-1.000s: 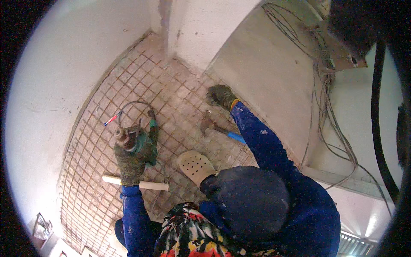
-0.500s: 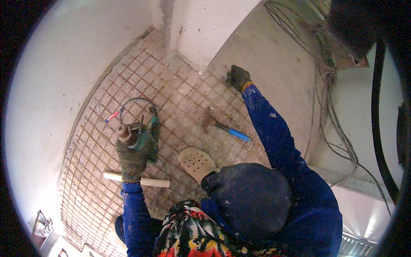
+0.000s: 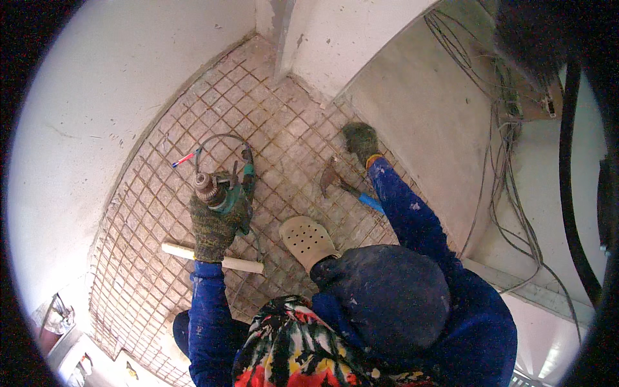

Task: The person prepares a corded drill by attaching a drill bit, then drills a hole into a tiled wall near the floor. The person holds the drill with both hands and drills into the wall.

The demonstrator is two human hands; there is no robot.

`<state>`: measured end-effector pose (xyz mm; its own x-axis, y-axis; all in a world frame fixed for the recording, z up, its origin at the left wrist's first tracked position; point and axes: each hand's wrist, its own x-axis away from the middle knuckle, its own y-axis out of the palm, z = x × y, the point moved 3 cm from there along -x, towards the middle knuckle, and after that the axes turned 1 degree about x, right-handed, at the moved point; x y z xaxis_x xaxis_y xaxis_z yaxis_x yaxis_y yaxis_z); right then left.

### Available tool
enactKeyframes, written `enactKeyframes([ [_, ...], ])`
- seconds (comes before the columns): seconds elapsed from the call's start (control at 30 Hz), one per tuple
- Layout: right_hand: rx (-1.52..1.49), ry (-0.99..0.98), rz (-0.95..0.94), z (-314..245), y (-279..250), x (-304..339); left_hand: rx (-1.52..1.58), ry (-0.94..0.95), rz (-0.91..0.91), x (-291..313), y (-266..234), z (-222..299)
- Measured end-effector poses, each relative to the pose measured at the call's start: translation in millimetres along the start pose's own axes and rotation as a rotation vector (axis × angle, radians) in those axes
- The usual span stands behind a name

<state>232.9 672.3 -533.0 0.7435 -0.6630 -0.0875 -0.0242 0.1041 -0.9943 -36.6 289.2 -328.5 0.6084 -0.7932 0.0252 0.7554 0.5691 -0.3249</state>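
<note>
My gloved left hand (image 3: 216,227) is closed around a green power drill (image 3: 227,198), its metal chuck pointing up and toward the far left. A dark cord loops beyond the drill. My gloved right hand (image 3: 360,138) is curled into a fist low over the wire mesh, near the edge of the smooth concrete. Whatever it may hold is hidden. Just below that hand, a hammer (image 3: 331,176) with a blue grip lies on the mesh, partly covered by my right forearm.
Rusty steel mesh (image 3: 148,193) covers the rough floor. A red and blue pen (image 3: 184,158) and a white tube (image 3: 244,264) lie on it. My beige clog (image 3: 305,238) stands on the mesh. A concrete column (image 3: 322,51) rises ahead; loose cables (image 3: 509,193) and a black hose (image 3: 570,168) are at right.
My right hand has drawn back toward me, closer to the hammer. The whole view has shifted slightly, and my left hand still grips the drill.
</note>
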Motion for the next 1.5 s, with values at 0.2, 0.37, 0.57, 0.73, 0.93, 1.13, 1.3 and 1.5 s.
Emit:
enactKeyframes([
  [0.2, -0.096, 0.370, -0.020, 41, -14, -50, 0.152, -0.050, 0.012, 5, 2, -8],
  [0.37, -0.177, 0.591, -0.165, 26, -42, -66, 0.203, -0.077, 0.018, 5, 1, -9],
  [0.57, -0.043, 0.210, 0.129, 5, -81, -64, 0.240, -0.086, 0.056, 4, -3, -8],
  [0.73, 0.043, 0.057, -0.030, -1, -90, -71, 0.198, -0.063, 0.073, 0, -2, -6],
  [0.93, 0.119, -0.004, -0.084, 9, -86, -79, 0.399, -0.185, 0.085, 0, 3, -9],
  [1.13, 0.129, 0.101, 0.060, 91, -69, -95, 0.273, -0.058, 0.052, -2, -5, -12],
  [1.3, -0.013, 0.204, 0.199, 112, -66, -79, 0.256, -0.053, 0.047, -5, -4, -9],
  [1.5, -0.244, -0.205, -0.112, -7, -102, 19, 0.382, -0.229, 0.050, -8, 1, -5],
])
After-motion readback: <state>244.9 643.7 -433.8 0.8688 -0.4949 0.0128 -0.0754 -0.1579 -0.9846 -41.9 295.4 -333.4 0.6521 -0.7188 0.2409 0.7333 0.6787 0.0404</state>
